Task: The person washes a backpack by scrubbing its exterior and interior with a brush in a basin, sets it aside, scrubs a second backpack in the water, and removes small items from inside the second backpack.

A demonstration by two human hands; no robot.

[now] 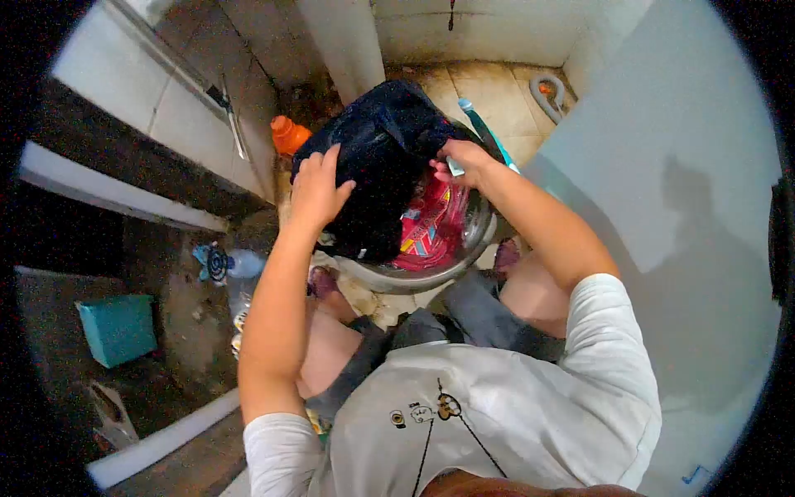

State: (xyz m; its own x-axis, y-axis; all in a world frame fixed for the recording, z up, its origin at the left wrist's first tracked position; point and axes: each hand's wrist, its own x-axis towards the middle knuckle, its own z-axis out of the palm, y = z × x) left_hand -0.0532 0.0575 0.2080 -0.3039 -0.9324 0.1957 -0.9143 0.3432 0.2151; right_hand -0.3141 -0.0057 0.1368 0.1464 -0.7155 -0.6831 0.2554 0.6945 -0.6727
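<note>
A dark navy cloth (368,157) lies over the left and back part of a round metal basin (397,280). Red patterned fabric (431,224) shows in the basin on the right, looking wet. My left hand (319,186) rests on the cloth's left side, its fingers spread. At the cloth's right edge is my right hand (462,163), fingers curled around a small pale object (455,166) that I cannot identify.
An orange bottle (288,135) stands behind the basin at the left. A turquoise long-handled item (480,124) lies to the right. A grey hose (542,98) is at the back right, a teal bin (118,330) at the far left, and a plastic bottle (245,264) nearer.
</note>
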